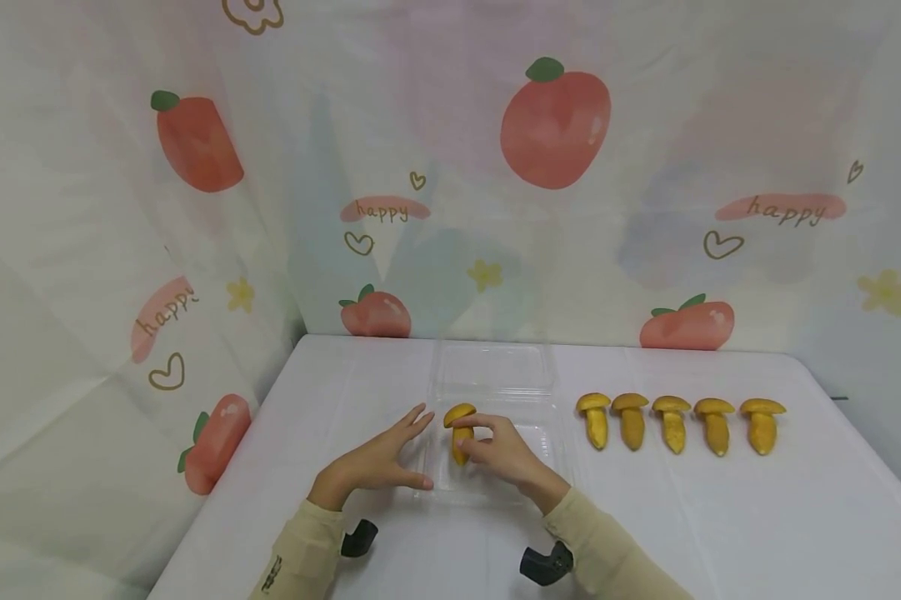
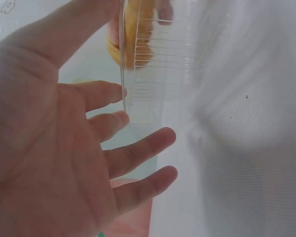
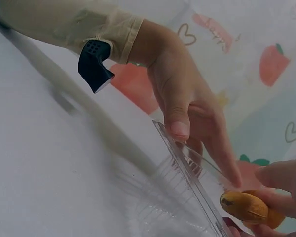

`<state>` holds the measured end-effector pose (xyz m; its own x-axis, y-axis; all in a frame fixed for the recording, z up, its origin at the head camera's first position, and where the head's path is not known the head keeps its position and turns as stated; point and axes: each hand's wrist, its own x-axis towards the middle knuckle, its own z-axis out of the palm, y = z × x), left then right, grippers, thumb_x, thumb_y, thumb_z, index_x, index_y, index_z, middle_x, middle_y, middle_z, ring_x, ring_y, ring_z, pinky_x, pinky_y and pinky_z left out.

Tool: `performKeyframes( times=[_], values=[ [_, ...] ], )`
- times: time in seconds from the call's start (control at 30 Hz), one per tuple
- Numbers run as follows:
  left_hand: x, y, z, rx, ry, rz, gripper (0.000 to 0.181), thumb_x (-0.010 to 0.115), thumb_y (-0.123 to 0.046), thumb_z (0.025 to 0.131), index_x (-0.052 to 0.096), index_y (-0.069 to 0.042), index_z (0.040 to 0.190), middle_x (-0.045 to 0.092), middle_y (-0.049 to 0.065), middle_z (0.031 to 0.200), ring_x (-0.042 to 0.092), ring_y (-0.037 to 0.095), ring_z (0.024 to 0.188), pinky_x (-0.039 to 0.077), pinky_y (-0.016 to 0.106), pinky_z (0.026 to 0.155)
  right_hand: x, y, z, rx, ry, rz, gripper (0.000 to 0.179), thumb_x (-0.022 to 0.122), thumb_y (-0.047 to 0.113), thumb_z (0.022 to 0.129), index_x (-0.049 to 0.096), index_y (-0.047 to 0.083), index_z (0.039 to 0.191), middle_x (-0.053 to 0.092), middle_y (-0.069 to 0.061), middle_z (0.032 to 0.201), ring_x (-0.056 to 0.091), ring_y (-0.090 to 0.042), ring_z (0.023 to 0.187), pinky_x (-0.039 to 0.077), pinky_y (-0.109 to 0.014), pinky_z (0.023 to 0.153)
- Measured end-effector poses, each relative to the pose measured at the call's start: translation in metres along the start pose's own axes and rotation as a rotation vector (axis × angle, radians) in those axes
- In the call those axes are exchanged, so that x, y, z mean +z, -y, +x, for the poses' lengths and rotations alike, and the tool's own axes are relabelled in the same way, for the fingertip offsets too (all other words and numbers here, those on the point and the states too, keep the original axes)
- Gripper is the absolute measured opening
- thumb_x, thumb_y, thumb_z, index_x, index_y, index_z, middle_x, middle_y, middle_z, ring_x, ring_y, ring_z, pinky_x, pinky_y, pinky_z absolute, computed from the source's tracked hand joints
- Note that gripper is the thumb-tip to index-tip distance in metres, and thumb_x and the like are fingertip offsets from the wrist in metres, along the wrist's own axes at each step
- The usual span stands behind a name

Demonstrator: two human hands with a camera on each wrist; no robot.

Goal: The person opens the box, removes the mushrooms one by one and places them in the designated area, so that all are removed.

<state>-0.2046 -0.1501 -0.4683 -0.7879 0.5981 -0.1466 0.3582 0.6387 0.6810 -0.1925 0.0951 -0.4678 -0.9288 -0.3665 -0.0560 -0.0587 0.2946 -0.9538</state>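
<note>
A yellow-brown toy mushroom [image 1: 461, 448] is pinched between the thumb and fingers of my right hand [image 1: 504, 454], upright over the left part of a clear plastic box [image 1: 495, 492]. The right wrist view shows the same mushroom [image 3: 246, 207] beside the box's rim [image 3: 187, 168]. My left hand [image 1: 378, 460] is at the box's left side, its fingers spread and fairly straight. In the left wrist view its fingertips [image 2: 119, 118] meet the clear wall, and the mushroom [image 2: 138, 39] shows through the plastic.
Several more mushrooms [image 1: 673, 423] stand in a row on the white table [image 1: 645, 533], right of the box. The box's clear lid [image 1: 495, 367] lies open toward the back. A printed fabric backdrop [image 1: 450, 150] rises behind the table and along its left side.
</note>
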Motion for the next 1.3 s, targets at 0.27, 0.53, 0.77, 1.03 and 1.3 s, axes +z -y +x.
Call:
performKeyframes(
  times=[0.27,0.53,0.77,1.03,1.3],
  values=[
    [-0.002,-0.004,-0.001,0.001,0.001,-0.007,0.104,0.083,-0.038,0.083,0.021,-0.011,0.162,0.008,0.015,0.172,0.015,0.04,0.157,0.026,0.063,0.122,-0.009,0.001,-0.009,-0.039,-0.083,0.063,0.033,0.063,0.007,0.096,0.061,-0.006,0.127,0.053,-0.028,0.141,0.071,-0.018,0.09,0.056,-0.023,0.071],
    [-0.001,-0.005,-0.002,0.0,-0.004,-0.001,0.105,0.084,-0.037,0.082,0.022,-0.01,0.162,0.008,0.014,0.172,0.015,0.038,0.158,0.026,0.061,0.122,-0.018,-0.001,-0.021,-0.086,-0.165,0.151,0.025,0.059,-0.006,0.094,0.052,-0.008,0.118,0.05,-0.031,0.138,0.067,-0.019,0.088,0.056,-0.021,0.068],
    [0.0,-0.004,-0.002,0.001,-0.008,-0.002,0.105,0.084,-0.036,0.083,0.021,-0.01,0.162,0.008,0.014,0.172,0.015,0.038,0.158,0.026,0.061,0.122,-0.028,-0.002,-0.031,-0.084,-0.179,0.119,0.038,0.055,-0.008,0.095,0.048,-0.001,0.132,0.048,-0.034,0.146,0.069,-0.032,0.103,0.057,-0.023,0.072],
    [0.0,-0.004,-0.003,0.01,-0.01,-0.01,0.106,0.084,-0.038,0.083,0.021,-0.01,0.163,0.007,0.014,0.172,0.014,0.037,0.158,0.025,0.061,0.122,-0.046,-0.002,-0.043,-0.101,-0.197,0.064,0.044,0.052,-0.007,0.097,0.046,0.002,0.14,0.045,-0.034,0.15,0.067,-0.039,0.112,0.056,-0.022,0.074],
    [0.0,-0.003,-0.003,0.017,-0.007,-0.022,0.106,0.084,-0.036,0.083,0.019,-0.011,0.163,0.006,0.013,0.172,0.012,0.037,0.158,0.025,0.062,0.123,-0.068,-0.006,-0.054,-0.122,-0.231,0.021,0.045,0.052,-0.007,0.099,0.045,0.001,0.143,0.044,-0.033,0.151,0.063,-0.045,0.119,0.055,-0.019,0.076]
  ],
)
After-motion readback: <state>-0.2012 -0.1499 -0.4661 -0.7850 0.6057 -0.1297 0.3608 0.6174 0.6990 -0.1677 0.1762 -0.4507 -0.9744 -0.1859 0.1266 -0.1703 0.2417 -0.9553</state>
